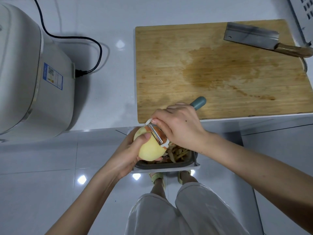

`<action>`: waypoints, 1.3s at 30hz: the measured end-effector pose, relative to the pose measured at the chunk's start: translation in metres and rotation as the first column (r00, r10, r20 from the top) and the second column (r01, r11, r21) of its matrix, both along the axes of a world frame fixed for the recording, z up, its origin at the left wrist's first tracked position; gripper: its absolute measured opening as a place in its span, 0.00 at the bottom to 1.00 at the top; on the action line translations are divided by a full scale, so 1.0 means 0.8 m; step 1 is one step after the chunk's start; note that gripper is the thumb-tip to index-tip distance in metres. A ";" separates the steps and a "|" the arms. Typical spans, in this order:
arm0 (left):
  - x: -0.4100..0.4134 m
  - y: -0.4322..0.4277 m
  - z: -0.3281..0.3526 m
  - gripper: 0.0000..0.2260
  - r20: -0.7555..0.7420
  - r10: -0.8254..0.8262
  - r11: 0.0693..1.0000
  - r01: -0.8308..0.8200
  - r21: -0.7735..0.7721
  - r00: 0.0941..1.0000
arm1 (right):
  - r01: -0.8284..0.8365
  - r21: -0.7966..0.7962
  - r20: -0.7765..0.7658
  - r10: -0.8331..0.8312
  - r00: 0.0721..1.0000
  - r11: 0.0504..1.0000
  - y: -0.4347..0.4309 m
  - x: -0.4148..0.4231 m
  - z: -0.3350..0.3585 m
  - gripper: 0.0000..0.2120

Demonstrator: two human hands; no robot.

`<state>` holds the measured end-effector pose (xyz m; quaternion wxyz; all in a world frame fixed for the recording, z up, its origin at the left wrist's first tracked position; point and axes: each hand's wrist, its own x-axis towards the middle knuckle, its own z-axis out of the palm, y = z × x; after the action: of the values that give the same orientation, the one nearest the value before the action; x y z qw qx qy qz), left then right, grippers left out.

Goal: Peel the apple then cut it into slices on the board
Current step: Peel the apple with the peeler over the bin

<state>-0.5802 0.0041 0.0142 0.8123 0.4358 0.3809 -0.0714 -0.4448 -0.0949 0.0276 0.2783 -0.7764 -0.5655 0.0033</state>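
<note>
My left hand [128, 155] grips a pale yellow apple [151, 149] that is mostly bare of skin, with a strip of reddish peel left near its top. My right hand [179, 126] holds a peeler [157, 134] with a white head and a teal handle [198, 103]; its blade lies against the apple's upper side. Both hands hover over a bin just in front of the counter edge. The wooden cutting board [211, 73] lies on the counter behind, with a damp stain in its middle. A cleaver [252, 35] with a wooden handle rests at the board's far right corner.
A grey-rimmed waste bin [169, 164] holding several peel strips sits under the apple. A white rice cooker [32, 70] with a black power cord [94, 48] stands on the left of the white counter. My legs and sandalled feet show below on the tiled floor.
</note>
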 end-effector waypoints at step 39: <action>0.011 0.018 0.019 0.26 -0.068 -0.196 0.857 0.137 -0.497 0.978 | -0.011 0.114 0.027 0.008 1.000 0.993 -0.018 0.006 0.008 0.11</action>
<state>-0.5712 0.0188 0.0295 0.8633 0.2424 0.3578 -0.2607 -0.4398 -0.1093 0.0337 0.3148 -0.7565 -0.5720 -0.0383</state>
